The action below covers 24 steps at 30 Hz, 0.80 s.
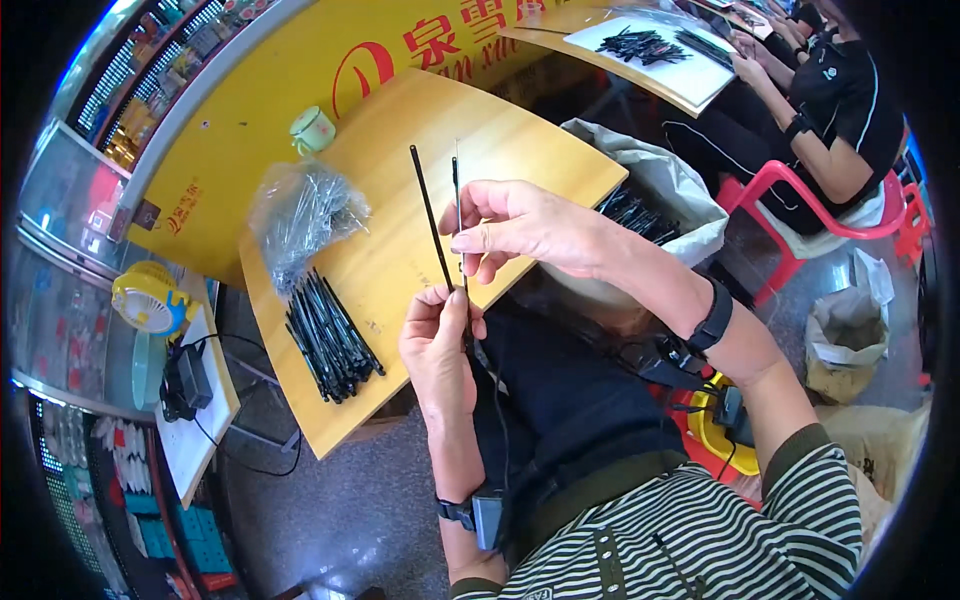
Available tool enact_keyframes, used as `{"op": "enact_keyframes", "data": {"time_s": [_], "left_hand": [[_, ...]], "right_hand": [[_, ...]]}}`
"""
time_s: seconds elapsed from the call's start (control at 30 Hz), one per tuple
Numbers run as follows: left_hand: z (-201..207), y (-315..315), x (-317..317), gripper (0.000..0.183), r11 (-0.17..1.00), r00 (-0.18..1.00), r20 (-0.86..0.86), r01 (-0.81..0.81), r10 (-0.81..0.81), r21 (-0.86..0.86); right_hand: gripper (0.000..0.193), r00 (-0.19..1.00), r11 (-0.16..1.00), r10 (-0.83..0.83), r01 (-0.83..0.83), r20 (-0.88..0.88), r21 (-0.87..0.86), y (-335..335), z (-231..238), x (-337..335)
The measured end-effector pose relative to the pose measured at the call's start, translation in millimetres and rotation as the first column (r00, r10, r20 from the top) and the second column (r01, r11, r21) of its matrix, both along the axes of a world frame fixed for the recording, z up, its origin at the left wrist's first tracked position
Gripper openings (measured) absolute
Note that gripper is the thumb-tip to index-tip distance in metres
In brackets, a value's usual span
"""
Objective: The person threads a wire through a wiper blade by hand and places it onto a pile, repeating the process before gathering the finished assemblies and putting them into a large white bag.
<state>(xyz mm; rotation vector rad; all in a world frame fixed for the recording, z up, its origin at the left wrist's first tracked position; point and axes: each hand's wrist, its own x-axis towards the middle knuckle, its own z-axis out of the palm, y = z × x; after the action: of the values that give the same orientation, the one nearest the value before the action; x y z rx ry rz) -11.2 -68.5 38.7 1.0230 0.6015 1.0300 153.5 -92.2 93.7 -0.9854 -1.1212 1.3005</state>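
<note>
Over the near right edge of the wooden table (480, 130), my left hand (438, 350) is closed on a long thin black stick (426, 195), which points up and away. Beside it, my right hand (530, 228) pinches a slimmer rod (457, 185), dark at the top with a pale metallic shaft. Its lower end runs down to the fingers of my left hand, where the two pieces come close together; whether they touch is hidden. A bundle of similar black sticks (332, 340) lies on the table to the left of my hands.
A crumpled clear plastic bag (300, 215) and a pale green mug (312, 130) sit along the table's far left. Under its right side stands a white sack (690, 180) of black sticks. Another person (840, 110) sits on a pink chair (790, 190). A yellow fan (150, 300) stands left.
</note>
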Motion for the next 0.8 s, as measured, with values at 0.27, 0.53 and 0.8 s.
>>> {"op": "enact_keyframes", "data": {"time_s": [0.27,0.53,0.8], "left_hand": [[8.4,1.5,7.0,0.007,0.999,0.999,0.024,-0.035,0.035,-0.014],[4.0,0.1,12.2,0.011,0.984,0.981,-0.078,-0.179,0.18,0.02],[-0.9,5.3,-3.0,0.008,0.981,0.989,-0.032,-0.137,0.142,0.138]], "right_hand": [[0.016,0.999,0.999,0.042,-0.042,-0.003,0.014,6.3,-1.0,0.0],[0.016,0.965,0.994,-0.105,0.099,0.238,0.036,6.7,-14.6,-8.8],[0.009,0.977,0.982,-0.149,0.129,0.151,0.135,12.3,-13.0,-28.9]]}}
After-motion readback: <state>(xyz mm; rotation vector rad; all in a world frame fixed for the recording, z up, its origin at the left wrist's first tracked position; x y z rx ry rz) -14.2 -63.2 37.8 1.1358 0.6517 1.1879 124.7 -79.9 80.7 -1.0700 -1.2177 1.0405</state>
